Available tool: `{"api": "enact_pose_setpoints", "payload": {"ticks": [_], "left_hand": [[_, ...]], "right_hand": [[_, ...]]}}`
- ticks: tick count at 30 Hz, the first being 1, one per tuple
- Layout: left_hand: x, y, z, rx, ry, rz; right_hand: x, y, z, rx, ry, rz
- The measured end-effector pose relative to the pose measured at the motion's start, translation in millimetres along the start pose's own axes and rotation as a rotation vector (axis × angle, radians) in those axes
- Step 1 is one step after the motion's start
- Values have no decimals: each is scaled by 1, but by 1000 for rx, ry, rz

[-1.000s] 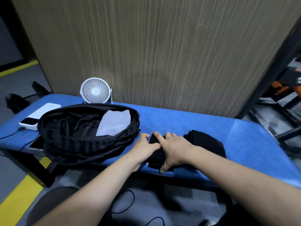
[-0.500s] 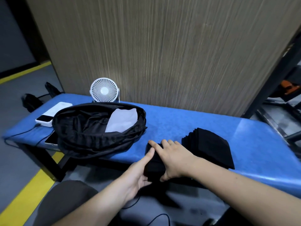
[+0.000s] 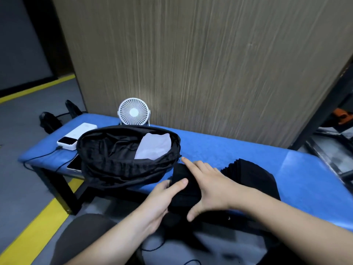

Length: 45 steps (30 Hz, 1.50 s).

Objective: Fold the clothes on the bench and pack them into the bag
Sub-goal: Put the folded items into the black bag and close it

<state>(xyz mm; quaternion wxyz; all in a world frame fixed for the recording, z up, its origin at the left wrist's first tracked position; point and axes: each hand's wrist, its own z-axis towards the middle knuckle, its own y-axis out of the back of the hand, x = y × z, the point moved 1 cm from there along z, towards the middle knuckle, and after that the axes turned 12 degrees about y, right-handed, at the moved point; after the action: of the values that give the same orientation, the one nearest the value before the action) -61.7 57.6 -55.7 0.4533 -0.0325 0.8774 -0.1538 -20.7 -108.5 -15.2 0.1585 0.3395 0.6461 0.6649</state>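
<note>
A small folded black garment lies at the front edge of the blue bench, just right of the open black bag. My left hand grips the garment's left end, thumb on top and fingers hidden under it. My right hand presses flat on top of it with straight fingers, the thumb spread down over the front edge. A white item shows inside the bag. More folded black clothes are stacked right of my right hand.
A white desk fan stands behind the bag against the wood-grain wall. A white power bank with a cable and a phone lie at the bench's left end. Yellow floor lines run at the left; a metal frame stands at the right.
My left hand has slid off the top of the garment to its left end, thumb over and fingers under. The garment has shifted toward the bench's front edge. The right hand stays on top.
</note>
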Motion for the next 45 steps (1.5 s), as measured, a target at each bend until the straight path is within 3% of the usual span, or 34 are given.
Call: {"api": "enact_pose_setpoints", "payload": {"ticks": [4, 7, 13, 16, 25, 30, 35, 39, 45], "left_hand": [[-27, 22, -25, 7, -142, 67], [-56, 41, -42, -30, -214, 92], [-126, 87, -55, -176, -249, 77], [-149, 118, -45, -250, -199, 65], [-151, 176, 27, -384, -10, 127], [-143, 192, 55, -451, 90, 273], [-136, 201, 69, -694, 162, 776], [-137, 211, 70, -682, 134, 763], [-133, 208, 70, -689, 77, 1161]], "right_hand": [[6, 20, 16, -315, -55, 669], [16, 29, 41, -441, -65, 951], [46, 59, 121, -584, -24, 1066], [50, 64, 167, -557, -50, 1070], [26, 21, 252, -373, -208, 1024], [15, 2, 270, -302, -274, 853], [21, -4, 277, -187, -233, 358], [26, -10, 282, -103, -209, 130], [29, -9, 277, -32, -144, -132]]}}
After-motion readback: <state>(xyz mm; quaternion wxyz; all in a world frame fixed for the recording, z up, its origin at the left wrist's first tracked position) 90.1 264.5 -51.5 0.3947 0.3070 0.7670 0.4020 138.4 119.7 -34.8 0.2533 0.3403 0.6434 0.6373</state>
